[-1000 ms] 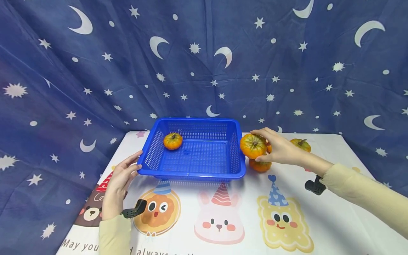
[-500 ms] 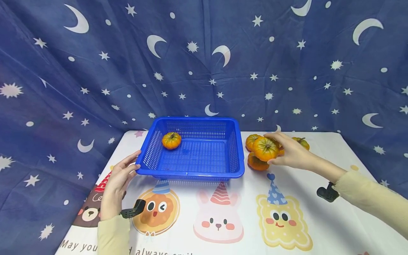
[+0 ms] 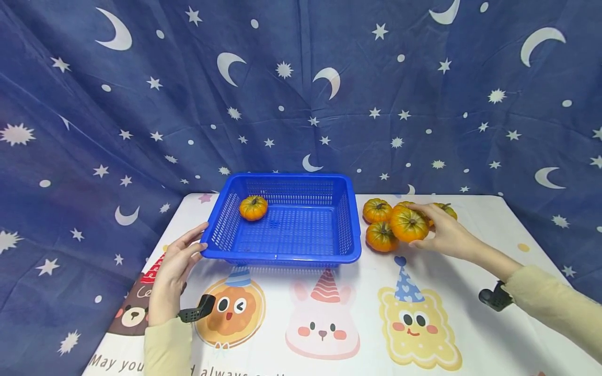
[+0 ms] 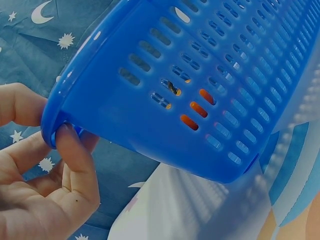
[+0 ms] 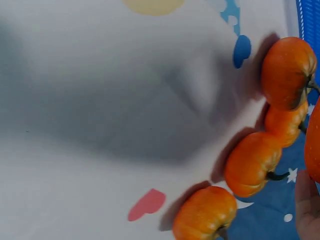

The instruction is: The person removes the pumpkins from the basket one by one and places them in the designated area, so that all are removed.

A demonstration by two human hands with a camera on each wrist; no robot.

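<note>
My left hand (image 3: pixel 171 269) grips the left rim of a blue plastic basket (image 3: pixel 287 257). In the left wrist view, thumb and fingers pinch that rim (image 4: pixel 56 102). One small orange pumpkin (image 3: pixel 253 209) lies inside at the back left. To the basket's right, my right hand (image 3: pixel 447 235) holds another small pumpkin (image 3: pixel 407 223) between thumb and fingers, over a group of pumpkins. Beside it are a front pumpkin (image 3: pixel 381 238) and a back pumpkin (image 3: pixel 377 210). Others behind are partly hidden by the hand. Only an edge of the held pumpkin (image 5: pixel 313 150) shows in the right wrist view.
Several pumpkins stand in a row in the right wrist view, including one near the bottom (image 5: pixel 206 215). A white cloth with cartoon prints (image 3: pixel 324 313) covers the table. Behind it hangs a blue curtain (image 3: pixel 291 146) with moons and stars.
My right hand has moved right, away from the basket's right rim, carrying the pumpkin over the others and uncovering two of them. The left hand still holds the basket in place.
</note>
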